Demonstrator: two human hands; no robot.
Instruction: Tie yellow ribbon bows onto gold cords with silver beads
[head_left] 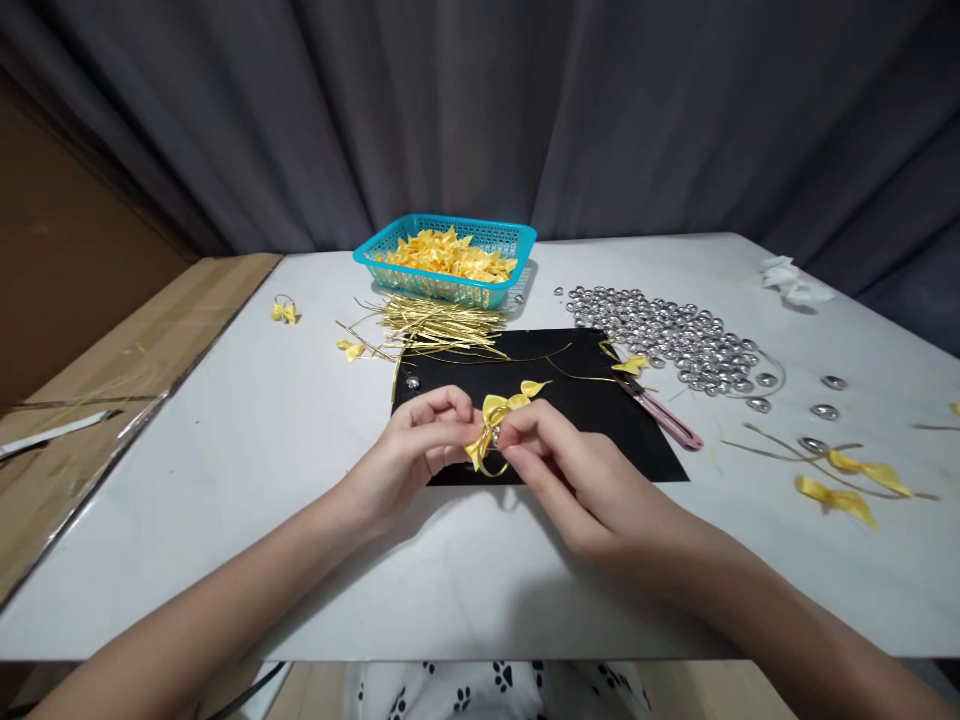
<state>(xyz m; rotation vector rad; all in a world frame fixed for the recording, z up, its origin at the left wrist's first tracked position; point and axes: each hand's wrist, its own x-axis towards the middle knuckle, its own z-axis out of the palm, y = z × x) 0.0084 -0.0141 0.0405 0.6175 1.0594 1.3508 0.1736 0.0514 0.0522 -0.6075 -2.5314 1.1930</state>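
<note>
Between the fingertips of both hands, over a black mat point(637, 450), is a yellow ribbon bow point(493, 407) with a loop of gold cord and a small silver bead at its middle. My left hand point(409, 450) pinches the bow from the left. Thumb and forefinger of my right hand point(581, 480) are closed at the cord and bead on the other side; the fingers partly hide the bead. Just beyond, another yellow ribbon piece point(532, 388) shows; whether it joins the held bow I cannot tell. One loose silver bead point(412, 383) lies near my left fingers.
A blue basket point(364, 255) of yellow bows stands at the back, behind a bundle of gold cords point(442, 322). Silver beads point(667, 335) are heaped right, near pink-handled scissors point(671, 418). A looped bow point(284, 311) lies left, loose bows point(836, 498) right, crumpled tissue point(795, 282) back right.
</note>
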